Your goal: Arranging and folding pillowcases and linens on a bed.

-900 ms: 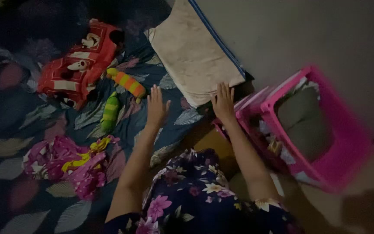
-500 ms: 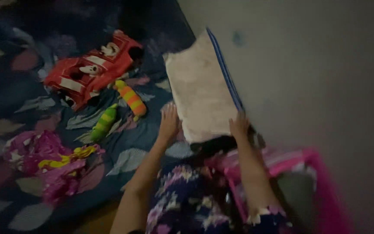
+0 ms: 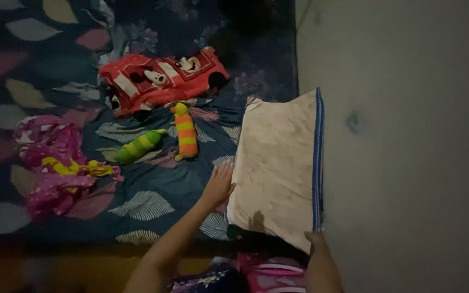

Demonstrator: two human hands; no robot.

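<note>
Left hand (image 3: 219,184): fingers extended and held together, flat against the left edge of the beige rectangular pillow with a blue zip strip (image 3: 278,168). It presses the side of the pillow without wrapping around it. Right hand (image 3: 317,241): located at the pillow's near right corner, beside the lower end of the blue strip. Only the back of the hand shows, and whether its fingers are curled or flat cannot be told.

The pillow lies on the dark blue bedsheet with a large leaf print (image 3: 147,203), its long right side against the plain grey wall (image 3: 408,146). Both forearms reach toward it from the bottom of the view.

Other items on the sheet, all well apart from the hands:
- Orange and yellow striped soft toy (image 3: 185,133), just left of the pillow's far corner.
- Green striped soft toy (image 3: 138,146), beside the orange one.
- Red cushion with cartoon figures (image 3: 161,80), beyond both toys.
- Crumpled pink floral cloth with a yellow piece on it (image 3: 55,163), far left.

A pink striped object (image 3: 278,274) sits at the bottom edge between the forearms.
</note>
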